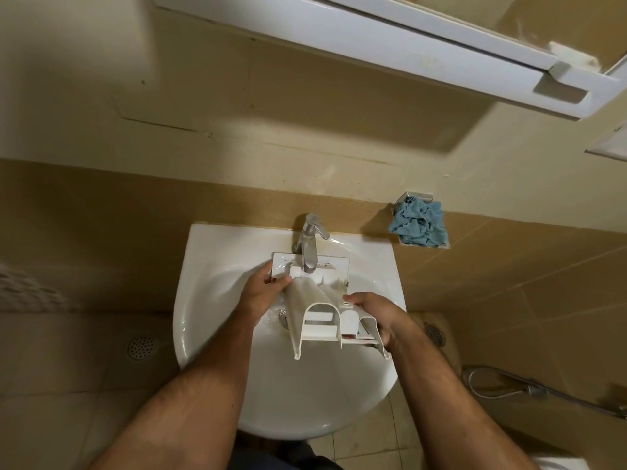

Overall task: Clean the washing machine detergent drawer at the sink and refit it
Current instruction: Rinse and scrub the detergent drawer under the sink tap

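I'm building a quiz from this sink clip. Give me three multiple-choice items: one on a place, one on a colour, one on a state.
1. Where is the detergent drawer?
A. on the floor
B. over the sink, under the tap
C. on the shelf

2. What colour is the cloth on the wall holder?
A. blue
B. red
C. white

3. How is the drawer held?
A. by one hand
B. by no hand
C. by both hands

Answers: 1 B, its front panel sits below the spout. 2 A, the bunched cloth right of the sink is light blue. 3 C, the left hand and right hand each grip a side.
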Available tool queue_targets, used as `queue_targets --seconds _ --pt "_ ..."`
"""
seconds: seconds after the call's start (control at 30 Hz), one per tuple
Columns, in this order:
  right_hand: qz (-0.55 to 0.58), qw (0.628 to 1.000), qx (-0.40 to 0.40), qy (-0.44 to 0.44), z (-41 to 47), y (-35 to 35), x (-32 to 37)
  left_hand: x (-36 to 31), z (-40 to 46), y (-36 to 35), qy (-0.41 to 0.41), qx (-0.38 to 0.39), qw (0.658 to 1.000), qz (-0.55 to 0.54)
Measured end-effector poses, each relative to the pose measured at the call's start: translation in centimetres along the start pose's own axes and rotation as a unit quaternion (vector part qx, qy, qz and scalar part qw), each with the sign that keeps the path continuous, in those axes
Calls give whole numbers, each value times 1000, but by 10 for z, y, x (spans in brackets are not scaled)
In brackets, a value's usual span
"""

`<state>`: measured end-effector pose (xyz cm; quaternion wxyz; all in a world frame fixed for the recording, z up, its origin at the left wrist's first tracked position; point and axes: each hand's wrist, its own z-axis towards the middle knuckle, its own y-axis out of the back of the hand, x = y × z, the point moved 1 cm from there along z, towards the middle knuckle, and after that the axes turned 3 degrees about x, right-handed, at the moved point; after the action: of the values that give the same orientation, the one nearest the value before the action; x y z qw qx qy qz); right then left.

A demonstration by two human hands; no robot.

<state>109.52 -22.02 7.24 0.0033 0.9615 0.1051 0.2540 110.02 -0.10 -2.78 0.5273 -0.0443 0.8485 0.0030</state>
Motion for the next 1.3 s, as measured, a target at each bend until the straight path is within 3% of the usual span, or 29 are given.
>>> queue_targets --seconds 0.3,0.77,1.3 --pt "-32 999 21 12 -3 -5 -5 15 5 -1 12 -62 996 58" --pt "19 1000 -10 -15 1 35 -11 0 0 -33 0 -66 993 102" --pt "-35 999 25 -3 -16 -36 14 8 -17 20 -1 -119 989 92"
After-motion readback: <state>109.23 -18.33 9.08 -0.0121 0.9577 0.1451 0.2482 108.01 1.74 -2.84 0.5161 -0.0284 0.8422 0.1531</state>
